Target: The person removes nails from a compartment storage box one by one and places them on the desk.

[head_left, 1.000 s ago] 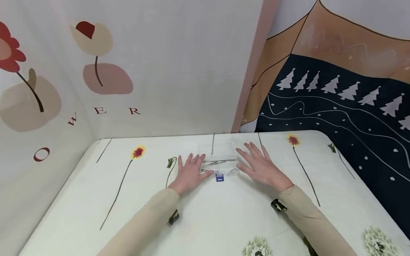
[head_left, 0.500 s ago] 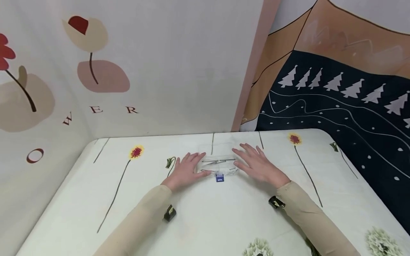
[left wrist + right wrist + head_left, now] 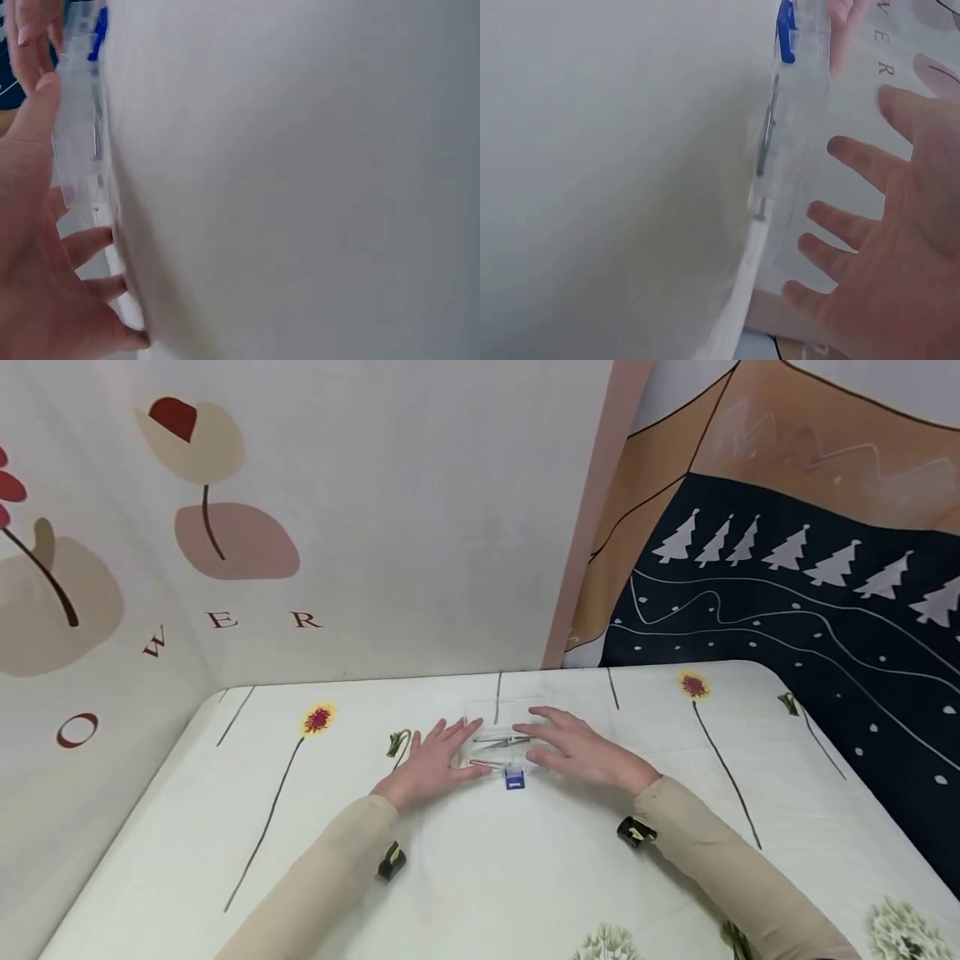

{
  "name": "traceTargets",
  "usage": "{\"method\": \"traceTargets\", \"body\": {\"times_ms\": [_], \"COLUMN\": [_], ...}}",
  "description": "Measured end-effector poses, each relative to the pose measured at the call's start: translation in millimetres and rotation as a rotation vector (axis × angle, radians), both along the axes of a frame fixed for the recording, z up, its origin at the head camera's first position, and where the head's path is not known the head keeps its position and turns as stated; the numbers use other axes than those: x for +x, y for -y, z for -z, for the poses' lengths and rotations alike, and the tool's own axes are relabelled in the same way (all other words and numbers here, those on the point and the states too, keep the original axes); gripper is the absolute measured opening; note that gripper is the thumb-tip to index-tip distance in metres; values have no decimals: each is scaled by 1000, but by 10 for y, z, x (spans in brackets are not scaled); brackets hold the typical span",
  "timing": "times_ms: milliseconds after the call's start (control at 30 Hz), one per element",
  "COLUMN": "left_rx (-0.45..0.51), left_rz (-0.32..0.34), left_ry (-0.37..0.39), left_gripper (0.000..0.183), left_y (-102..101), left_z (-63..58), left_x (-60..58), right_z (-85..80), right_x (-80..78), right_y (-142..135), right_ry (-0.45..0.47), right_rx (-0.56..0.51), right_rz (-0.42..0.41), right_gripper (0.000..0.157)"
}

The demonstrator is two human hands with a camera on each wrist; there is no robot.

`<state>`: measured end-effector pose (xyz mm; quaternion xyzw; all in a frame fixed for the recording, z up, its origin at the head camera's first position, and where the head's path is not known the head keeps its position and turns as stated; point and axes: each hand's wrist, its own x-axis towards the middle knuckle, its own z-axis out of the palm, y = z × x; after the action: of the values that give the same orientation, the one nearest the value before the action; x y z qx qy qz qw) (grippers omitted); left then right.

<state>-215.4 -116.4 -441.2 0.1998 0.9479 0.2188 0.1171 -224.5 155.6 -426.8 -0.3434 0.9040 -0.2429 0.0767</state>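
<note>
A clear plastic box (image 3: 491,754) lies toward the back of the table, with a blue latch (image 3: 514,778) on its front. Several thin metal pieces, like nails or screws (image 3: 501,743), show inside it. My left hand (image 3: 431,766) is at the box's left side with fingers spread, its thumb by the front left corner. Over the right part of the box is my right hand (image 3: 588,752), fingers extended and apart, hiding that end. In the right wrist view, the right fingertips (image 3: 817,210) stand beside the clear wall; whether they touch it is unclear.
A white flower-printed cloth covers the table (image 3: 510,877). Behind it rises a pale printed curtain (image 3: 420,527), with a dark tree-patterned cloth (image 3: 750,593) at the right. Black wrist cameras (image 3: 636,832) hang under both sleeves.
My right hand has moved left, from beside the box to over its right part. My left hand has shifted slightly left. The box stays in place.
</note>
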Motion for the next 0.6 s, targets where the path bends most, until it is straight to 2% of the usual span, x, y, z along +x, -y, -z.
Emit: {"method": "traceTargets", "body": {"times_ms": [267, 600], "left_rx": [-18, 47], "left_rz": [17, 27], "left_ry": [13, 9], "left_gripper": [81, 82], "left_y": [7, 34], "left_z": [-46, -13], "left_x": [-12, -7], "right_z": [24, 34], "right_x": [-88, -140], "right_y": [139, 277], "right_ry": [1, 35], "right_rx": [21, 95], "right_rz": [-106, -71], "right_gripper": [41, 41]}}
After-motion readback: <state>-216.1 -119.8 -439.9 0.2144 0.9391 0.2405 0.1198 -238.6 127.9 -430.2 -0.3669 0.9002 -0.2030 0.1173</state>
